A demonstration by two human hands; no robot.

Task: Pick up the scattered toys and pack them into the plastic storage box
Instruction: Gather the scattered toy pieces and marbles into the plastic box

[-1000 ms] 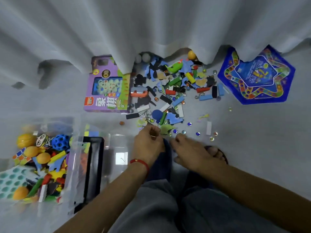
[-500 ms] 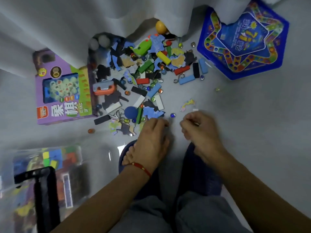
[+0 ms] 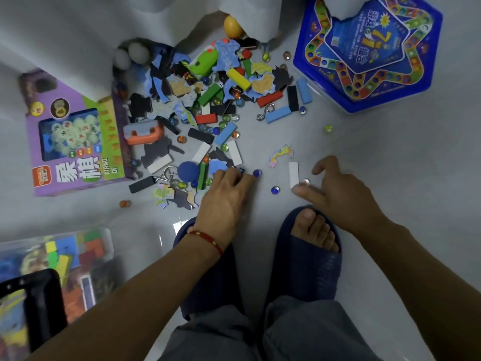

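Head view looks down at the toys (image 3: 208, 105), lying in a messy pile on the grey floor (image 3: 390, 165) by the curtain. Left hand (image 3: 223, 196) has curled fingers at the pile's near edge; what it holds is hidden. Right hand (image 3: 341, 188) is spread open beside a white block (image 3: 293, 173). Clear storage box (image 3: 59, 269) sits far left, part full.

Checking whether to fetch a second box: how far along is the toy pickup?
Early. The plastic storage box already holds coloured blocks. The left hand gathers pieces at the pile's edge; the right hand reaches for a marble. Most of the pile, blocks, marbles and puzzle pieces, remains on the floor.
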